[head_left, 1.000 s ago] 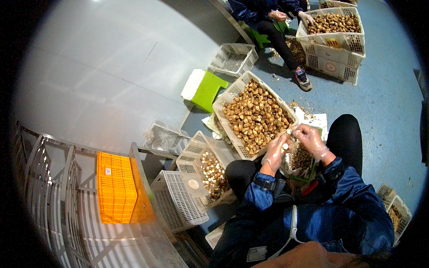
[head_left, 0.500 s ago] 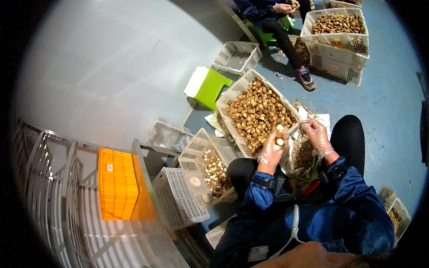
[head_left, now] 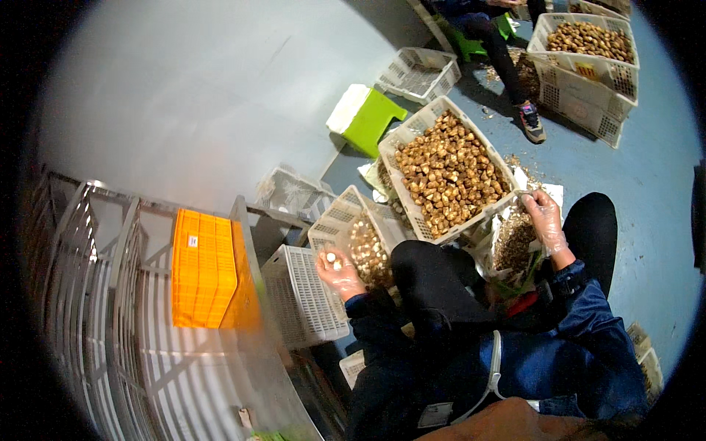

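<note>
My left hand (head_left: 340, 278), in a clear plastic glove, is curled around a few round, pale peeled pieces (head_left: 332, 259) at the left rim of a white crate (head_left: 328, 234). Inside that crate lie many white and brownish pieces (head_left: 368, 253). My right hand (head_left: 543, 219), gloved too, is closed with its fingers pinched over a bag of brown scraps (head_left: 512, 242); what it grips, if anything, cannot be made out. Ahead between the hands stands a white crate (head_left: 412, 209) full of small brown, bulb-like vegetables (head_left: 448, 173).
A green and white stool (head_left: 373, 121) and an empty-looking white crate (head_left: 419, 73) stand by the wall. At left are an orange crate (head_left: 202, 272) and metal racks (head_left: 118, 294). Far right, stacked crates (head_left: 588, 95) hold more brown vegetables near a seated person's leg (head_left: 507, 66).
My left hand has moved from beside my right hand leftward to the crate of peeled pieces, carrying pale pieces. My right hand stays over the scrap bag. The view has shifted slightly.
</note>
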`<control>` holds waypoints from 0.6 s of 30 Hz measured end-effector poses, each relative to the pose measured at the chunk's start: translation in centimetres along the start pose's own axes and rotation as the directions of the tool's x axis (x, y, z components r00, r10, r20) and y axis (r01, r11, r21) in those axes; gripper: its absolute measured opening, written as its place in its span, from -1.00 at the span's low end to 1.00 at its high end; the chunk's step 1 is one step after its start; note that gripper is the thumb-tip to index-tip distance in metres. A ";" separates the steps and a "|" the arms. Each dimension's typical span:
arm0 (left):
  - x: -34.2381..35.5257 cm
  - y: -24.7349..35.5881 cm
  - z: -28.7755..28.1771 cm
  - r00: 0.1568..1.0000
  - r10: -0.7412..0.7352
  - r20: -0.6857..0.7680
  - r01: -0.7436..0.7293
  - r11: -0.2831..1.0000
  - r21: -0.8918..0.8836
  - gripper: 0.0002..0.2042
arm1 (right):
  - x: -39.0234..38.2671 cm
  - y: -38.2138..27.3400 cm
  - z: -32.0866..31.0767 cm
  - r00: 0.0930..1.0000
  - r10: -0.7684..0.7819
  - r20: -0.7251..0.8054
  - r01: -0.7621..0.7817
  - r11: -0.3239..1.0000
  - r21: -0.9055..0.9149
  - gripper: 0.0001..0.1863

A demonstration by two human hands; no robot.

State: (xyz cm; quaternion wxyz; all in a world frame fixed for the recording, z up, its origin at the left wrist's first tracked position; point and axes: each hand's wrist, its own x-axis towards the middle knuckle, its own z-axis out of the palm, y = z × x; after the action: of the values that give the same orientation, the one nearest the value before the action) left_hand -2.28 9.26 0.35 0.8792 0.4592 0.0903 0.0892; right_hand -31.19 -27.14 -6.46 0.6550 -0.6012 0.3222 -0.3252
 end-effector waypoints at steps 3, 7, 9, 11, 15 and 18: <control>3.4 -0.1 -5.1 0.996 0.047 -0.075 -0.015 0.926 0.376 -0.33 | -0.1 -0.2 -0.3 0.998 -0.049 0.039 0.055 0.983 -0.176 -0.73; 8.8 1.7 -12.9 0.983 -0.112 -0.148 0.171 0.859 0.482 -0.41 | -0.5 0.6 2.4 0.999 -0.032 0.039 0.035 0.996 -0.083 -0.71; 3.6 -0.7 -6.6 0.961 -0.256 -0.109 0.276 0.834 0.478 -0.43 | 0.4 1.7 -0.7 1.000 -0.011 0.027 0.017 0.968 -0.252 -0.71; 1.9 -0.1 -5.9 0.970 -0.242 0.027 0.204 0.868 0.453 -0.42 | 0.2 2.9 -0.1 0.999 0.028 0.028 -0.022 0.977 -0.212 -0.69; 1.9 -2.0 -5.2 0.948 -0.254 0.190 0.200 0.944 0.262 -0.46 | 1.5 4.9 -0.1 0.999 0.044 0.022 -0.036 0.959 -0.282 -0.70; 4.1 -3.8 -6.2 0.925 -0.347 0.153 0.314 0.928 0.203 -0.55 | 2.2 6.0 0.6 0.990 0.129 0.054 -0.115 0.970 -0.212 -0.76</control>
State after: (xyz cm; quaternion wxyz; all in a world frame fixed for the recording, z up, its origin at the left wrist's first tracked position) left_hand 0.52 12.99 -6.58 0.8425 0.5189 0.0915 -0.1121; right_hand -29.17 -28.23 -12.47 0.6175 -0.6563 0.3686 -0.2282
